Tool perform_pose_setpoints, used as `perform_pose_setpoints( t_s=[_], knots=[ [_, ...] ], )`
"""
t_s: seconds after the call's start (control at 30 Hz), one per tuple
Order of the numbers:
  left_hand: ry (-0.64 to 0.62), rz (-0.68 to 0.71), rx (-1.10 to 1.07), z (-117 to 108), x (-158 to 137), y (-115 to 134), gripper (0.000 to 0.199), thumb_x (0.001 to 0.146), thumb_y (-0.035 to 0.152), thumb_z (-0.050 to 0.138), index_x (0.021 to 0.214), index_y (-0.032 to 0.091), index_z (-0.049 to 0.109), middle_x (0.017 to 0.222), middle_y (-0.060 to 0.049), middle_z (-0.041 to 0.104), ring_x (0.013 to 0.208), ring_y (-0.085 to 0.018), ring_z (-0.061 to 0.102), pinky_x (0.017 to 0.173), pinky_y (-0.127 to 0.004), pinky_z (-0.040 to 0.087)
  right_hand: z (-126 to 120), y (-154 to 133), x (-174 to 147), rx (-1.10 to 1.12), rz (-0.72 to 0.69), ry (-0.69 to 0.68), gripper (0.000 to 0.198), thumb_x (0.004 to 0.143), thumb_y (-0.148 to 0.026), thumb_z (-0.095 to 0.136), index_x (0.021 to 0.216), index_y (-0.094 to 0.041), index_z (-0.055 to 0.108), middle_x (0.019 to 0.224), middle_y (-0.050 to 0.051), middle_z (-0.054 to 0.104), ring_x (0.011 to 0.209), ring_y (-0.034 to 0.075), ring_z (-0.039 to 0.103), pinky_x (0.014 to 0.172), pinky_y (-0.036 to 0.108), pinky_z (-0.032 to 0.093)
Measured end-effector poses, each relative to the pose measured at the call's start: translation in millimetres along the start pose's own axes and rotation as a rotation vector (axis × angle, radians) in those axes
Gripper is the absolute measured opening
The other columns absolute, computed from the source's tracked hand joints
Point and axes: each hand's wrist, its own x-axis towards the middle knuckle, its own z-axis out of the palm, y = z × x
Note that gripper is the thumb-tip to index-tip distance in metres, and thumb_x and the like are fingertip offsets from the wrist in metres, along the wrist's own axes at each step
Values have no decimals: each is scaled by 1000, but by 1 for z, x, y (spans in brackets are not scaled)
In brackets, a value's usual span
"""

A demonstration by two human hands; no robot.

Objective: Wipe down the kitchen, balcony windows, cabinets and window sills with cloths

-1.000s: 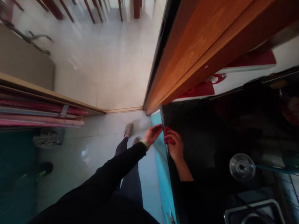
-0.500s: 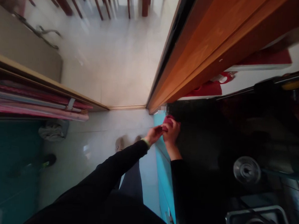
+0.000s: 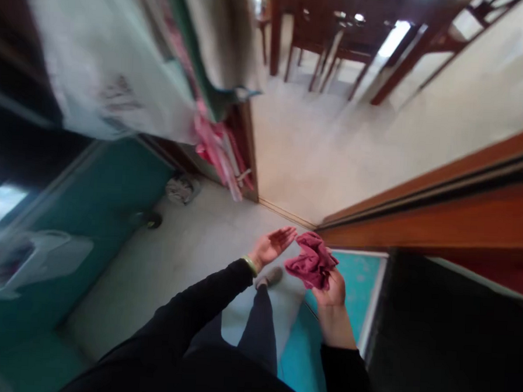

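A crumpled dark-red cloth (image 3: 311,260) rests in my right hand (image 3: 332,290), whose fingers are partly hidden behind and under it. My left hand (image 3: 276,245) is just to the left of the cloth, palm turned up and fingers stretched out, with nothing in it. Its fingertips come close to the cloth's edge; whether they touch it I cannot tell. A pale green bangle (image 3: 249,265) circles my left wrist. Both hands are in front of my body, above the floor and the turquoise cabinet.
The turquoise cabinet (image 3: 366,283) and a dark counter (image 3: 447,340) stand at the right. A wooden door frame (image 3: 439,229) borders the doorway ahead. Bags (image 3: 118,77) and pink cloths (image 3: 224,153) hang at the left. A table with chairs (image 3: 339,42) stands beyond.
My view has swung left, away from the counter. My hands have come apart; the left has opened and let go, while the cloth has spread out in my right hand.
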Motion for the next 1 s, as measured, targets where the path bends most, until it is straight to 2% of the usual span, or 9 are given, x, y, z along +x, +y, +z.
perform_pose_setpoints(
  t_s=[0.13,0.27,0.43,0.53,0.6,0.67,0.77,0.9,1.0],
  knots=[
    [-60,217,-138,-69,-109,89,31,102,12,49,117,6,76,117,-20,81,120,-25,77,113,-35,54,65,73,-10,-58,211,-109,42,76,-41,79,117,-33,76,123,4,82,109,28,79,96,53,66],
    [53,488,-318,-176,-249,164,31,100,10,50,117,6,75,111,-19,82,109,-25,80,104,-34,59,139,188,-31,-276,408,-332,35,73,-42,82,108,-38,80,109,2,85,98,27,82,92,51,68],
    [226,861,-622,-317,-446,237,32,98,5,48,117,1,73,95,-20,80,89,-23,80,87,-31,62,274,356,-104,-541,774,-657,14,73,-50,84,86,-43,81,99,0,86,94,30,83,87,49,70],
    [254,1064,-759,-381,-544,275,33,98,4,46,117,2,73,89,-16,79,84,-21,79,85,-30,61,355,433,-161,-628,965,-780,13,74,-41,86,85,-34,82,101,3,86,99,30,83,90,46,70],
    [268,1157,-814,-414,-591,304,36,98,7,47,124,4,71,92,-15,79,86,-20,78,86,-30,61,407,473,-185,-652,989,-895,15,76,-31,85,90,-25,83,99,7,86,96,29,84,91,44,70],
    [287,1211,-838,-441,-623,340,39,101,15,47,133,8,68,105,-17,79,94,-21,77,89,-31,61,458,508,-196,-670,919,-999,16,75,-24,83,91,-21,82,93,7,86,87,27,84,86,42,71],
    [331,1222,-829,-480,-653,406,53,105,40,46,149,14,59,138,-21,68,126,-27,69,101,-35,59,538,557,-203,-739,682,-1096,26,70,-21,83,96,-22,81,94,5,85,86,27,82,82,43,70],
    [383,1206,-776,-529,-663,510,78,101,68,39,164,21,40,166,-17,44,157,-31,40,116,-42,50,647,643,-214,-819,180,-1268,52,74,-25,79,125,-23,75,130,9,79,121,31,74,106,50,61],
    [369,1208,-735,-566,-656,587,82,101,74,29,165,22,37,164,-16,46,152,-32,47,113,-45,53,724,732,-211,-771,-238,-1548,47,84,-23,65,131,-23,74,150,11,67,143,30,60,123,51,46]
  ],
)
